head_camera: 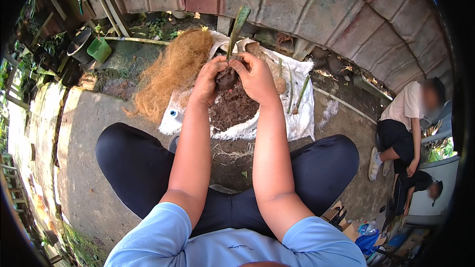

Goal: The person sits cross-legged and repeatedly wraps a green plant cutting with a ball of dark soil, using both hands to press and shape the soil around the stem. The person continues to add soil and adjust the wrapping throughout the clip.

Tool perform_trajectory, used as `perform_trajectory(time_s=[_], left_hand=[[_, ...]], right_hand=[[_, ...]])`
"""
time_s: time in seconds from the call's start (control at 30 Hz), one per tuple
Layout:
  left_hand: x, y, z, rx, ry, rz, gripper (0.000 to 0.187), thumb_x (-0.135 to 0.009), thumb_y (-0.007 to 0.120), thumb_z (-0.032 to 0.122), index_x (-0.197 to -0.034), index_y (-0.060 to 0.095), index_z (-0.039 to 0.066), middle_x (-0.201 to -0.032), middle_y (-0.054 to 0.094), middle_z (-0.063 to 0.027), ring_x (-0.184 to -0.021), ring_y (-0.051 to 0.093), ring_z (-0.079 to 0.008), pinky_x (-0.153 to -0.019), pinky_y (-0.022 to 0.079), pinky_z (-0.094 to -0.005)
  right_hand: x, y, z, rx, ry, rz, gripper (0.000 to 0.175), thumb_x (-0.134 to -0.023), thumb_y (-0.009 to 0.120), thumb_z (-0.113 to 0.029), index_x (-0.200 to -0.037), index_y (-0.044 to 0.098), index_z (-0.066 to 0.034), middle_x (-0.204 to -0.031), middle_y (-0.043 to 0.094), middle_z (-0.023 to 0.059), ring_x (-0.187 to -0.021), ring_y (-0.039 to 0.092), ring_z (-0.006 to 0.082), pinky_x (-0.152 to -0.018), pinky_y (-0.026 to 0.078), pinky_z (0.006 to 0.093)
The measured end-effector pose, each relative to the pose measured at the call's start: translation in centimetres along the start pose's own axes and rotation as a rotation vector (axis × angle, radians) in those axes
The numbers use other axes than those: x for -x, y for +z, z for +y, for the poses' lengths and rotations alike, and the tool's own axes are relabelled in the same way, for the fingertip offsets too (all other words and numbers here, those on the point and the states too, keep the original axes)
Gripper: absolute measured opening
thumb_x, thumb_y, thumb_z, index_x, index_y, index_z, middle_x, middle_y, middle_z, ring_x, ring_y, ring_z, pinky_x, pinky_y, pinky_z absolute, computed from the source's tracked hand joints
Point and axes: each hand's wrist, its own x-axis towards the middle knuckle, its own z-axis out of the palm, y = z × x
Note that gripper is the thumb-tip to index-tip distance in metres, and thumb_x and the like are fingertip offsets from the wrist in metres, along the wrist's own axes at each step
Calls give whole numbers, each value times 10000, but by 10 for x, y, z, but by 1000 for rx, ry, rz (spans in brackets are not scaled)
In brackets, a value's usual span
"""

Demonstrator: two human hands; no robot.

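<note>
My left hand and my right hand hold a dark ball of soil between them, one on each side. A green plant stem with a cut upper end rises upright from the ball. Loose dark soil lies heaped below on a white woven sack. Left of my hands is a large pile of brown fibre. A white spool of thread stands at the sack's lower left. On the right part of the sack lie a ball of twine and cut green stems.
Stacked roof tiles curve behind the sack. A green bucket and a dark bucket stand at the upper left, near a pipe. Two people sit at the right; boxes and a blue plastic bag lie lower right.
</note>
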Motion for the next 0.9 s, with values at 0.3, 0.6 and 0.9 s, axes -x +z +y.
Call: perform_trajectory(time_s=[0.3,0.6,0.9], left_hand=[[1,2,3,32,72,-51,345,-927,593,330,-1166,582,82,-976,686,-89,-745,683,-203,-555,542,-357],[1,8,1,335,159,-68,373,-947,628,302,-1236,558,77,-1153,682,-169,-888,700,-296,-633,560,-394],[-3,2,1,204,164,2,400,-959,715,260,-1256,528,70,-1150,685,-160,-898,710,-283,-664,602,-380]], right_hand=[[-1,19,21,-394,91,134,367,-1045,636,-354,-978,670,6,-762,630,25,-685,566,84,-584,462,288],[-7,18,31,-918,200,296,299,-1036,655,-248,-1197,621,2,-896,641,35,-717,574,98,-621,481,232],[-5,11,41,-458,568,196,670,-1014,596,-526,-1412,538,10,-1185,676,138,-815,655,161,-832,580,275]])
